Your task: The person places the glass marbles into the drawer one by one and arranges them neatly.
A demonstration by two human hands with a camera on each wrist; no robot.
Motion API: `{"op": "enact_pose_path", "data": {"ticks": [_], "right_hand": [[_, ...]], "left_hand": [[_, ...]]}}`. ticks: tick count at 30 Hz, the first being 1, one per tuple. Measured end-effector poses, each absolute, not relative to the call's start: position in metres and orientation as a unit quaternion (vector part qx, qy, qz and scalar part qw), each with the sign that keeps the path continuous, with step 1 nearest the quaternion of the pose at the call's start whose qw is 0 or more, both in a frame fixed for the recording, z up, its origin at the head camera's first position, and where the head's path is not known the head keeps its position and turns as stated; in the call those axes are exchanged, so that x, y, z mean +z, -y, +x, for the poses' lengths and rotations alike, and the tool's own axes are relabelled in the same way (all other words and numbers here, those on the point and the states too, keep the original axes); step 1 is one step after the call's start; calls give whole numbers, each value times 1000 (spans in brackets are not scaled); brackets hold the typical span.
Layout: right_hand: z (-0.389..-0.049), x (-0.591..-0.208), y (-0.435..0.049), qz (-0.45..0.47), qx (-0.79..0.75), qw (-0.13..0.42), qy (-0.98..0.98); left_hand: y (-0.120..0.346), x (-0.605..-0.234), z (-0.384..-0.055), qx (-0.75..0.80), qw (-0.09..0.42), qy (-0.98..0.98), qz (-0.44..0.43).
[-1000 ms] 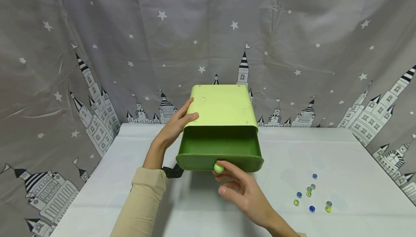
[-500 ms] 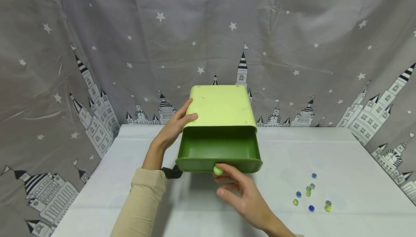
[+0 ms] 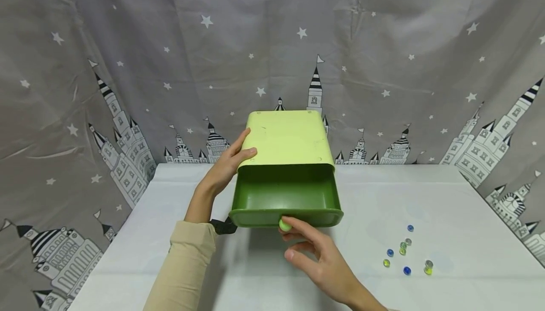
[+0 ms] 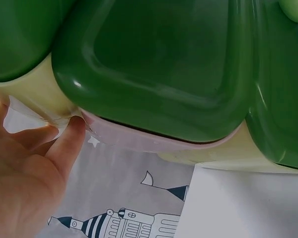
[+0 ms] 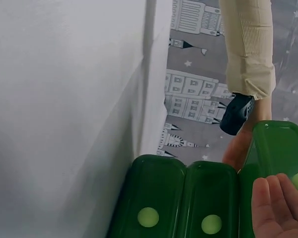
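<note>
A light yellow-green drawer unit [image 3: 289, 136] stands on the white table, its dark green top drawer [image 3: 281, 217] pulled out; the visible inside holds nothing. My left hand [image 3: 223, 166] braces the unit's left side, thumb on the top edge, fingers laid along the side. At the drawer front, my right hand [image 3: 323, 259] has its index and middle fingers around the round light green knob [image 3: 284, 225], thumb apart from it. Two lower drawers show in the right wrist view, each with its own knob [image 5: 148, 217]. Several glass marbles [image 3: 402, 249] lie to the right.
White cloth covers the table [image 3: 426, 197]. Behind it hangs a grey curtain [image 3: 272, 41] printed with castles and stars. A black wrist device [image 3: 223, 226] sits at the left sleeve's cuff.
The top drawer has come a little farther out, its front moving toward me along with my right fingers. My left hand stays on the unit's side, and the marbles lie as before.
</note>
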State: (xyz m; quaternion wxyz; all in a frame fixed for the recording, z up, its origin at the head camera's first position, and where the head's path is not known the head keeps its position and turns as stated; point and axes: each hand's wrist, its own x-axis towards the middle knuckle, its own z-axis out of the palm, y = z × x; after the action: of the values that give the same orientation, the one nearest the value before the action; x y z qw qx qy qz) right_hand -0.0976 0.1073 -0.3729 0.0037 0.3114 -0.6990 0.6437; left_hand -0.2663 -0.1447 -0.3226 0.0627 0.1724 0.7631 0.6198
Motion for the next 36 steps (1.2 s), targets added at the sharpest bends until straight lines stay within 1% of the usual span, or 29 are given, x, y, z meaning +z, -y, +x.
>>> {"op": "enact_pose_path", "data": {"ticks": [6,10,13,18,20,23,30,32,36], "right_hand": [[-94,-381,-118,360,602,87,708],[-94,-387,-141,360,560,140,733],[-95,-387,-161,323,525,163,771],[-101,-382,-192,225,485,169,828],[-104,-381,-202,202,467,174,843],[-109,-379,-218,179,433,163,868],[-117,-382,-256,107,272,104,950],[-120,-388,-266,92,255,92,958],[-123,-406,-286,83,259,46,961]], "left_hand": [[145,-323,-267,617,65,-765,172],[144,-324,-267,617,66,-765,172],[145,-325,-268,616,66,-765,173],[145,-325,-269,619,67,-763,174],[146,-325,-269,620,67,-761,176],[146,-324,-269,622,65,-760,178],[145,-322,-269,621,68,-761,176],[145,-323,-268,620,67,-762,174],[144,-324,-269,623,62,-760,177]]}}
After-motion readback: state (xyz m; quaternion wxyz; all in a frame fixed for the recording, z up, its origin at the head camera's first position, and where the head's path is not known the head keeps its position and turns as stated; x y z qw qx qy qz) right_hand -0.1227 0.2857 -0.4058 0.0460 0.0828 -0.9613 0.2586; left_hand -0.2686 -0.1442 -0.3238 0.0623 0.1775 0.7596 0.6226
